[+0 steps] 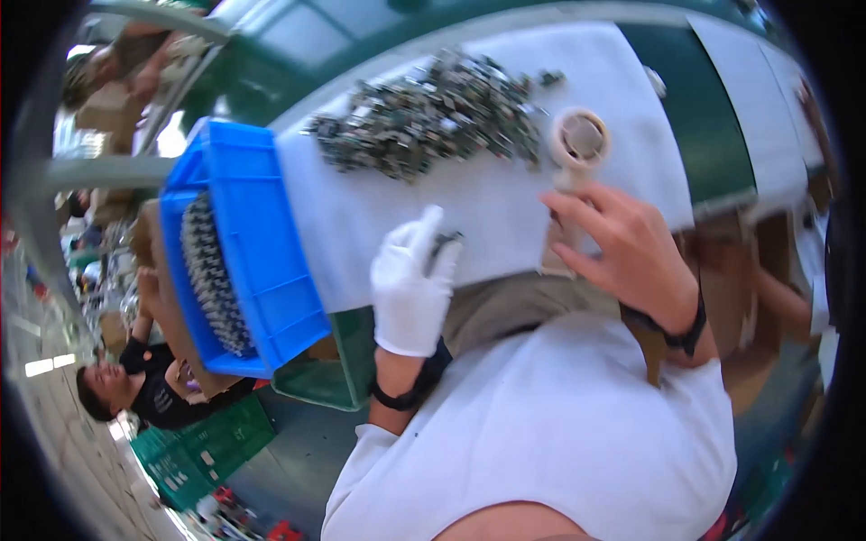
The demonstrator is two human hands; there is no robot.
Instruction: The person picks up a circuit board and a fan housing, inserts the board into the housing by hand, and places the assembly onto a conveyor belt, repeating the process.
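Note:
My left hand [410, 293], in a white glove, is above the white-covered table near its front edge. Its thumb and fingers pinch a small dark part [446, 241], whose exact kind is too blurred to tell. My right hand [624, 248] is bare, its thumb and index finger apart, with nothing visible between them. Just beyond its fingers is a cream, ring-shaped object [557, 144] with a brownish centre and a narrow neck toward me. Whether the fingers touch that neck I cannot tell. A heap of small metallic and green parts [424, 117] lies at the table's far side.
On the left stands a tilted blue crate [271, 216] with rows of small parts [212, 275] inside. Below it is a green bin [316, 383]. A person in black [167, 392] is beyond the crate. Another person's arm [780, 298] and cardboard boxes are at right.

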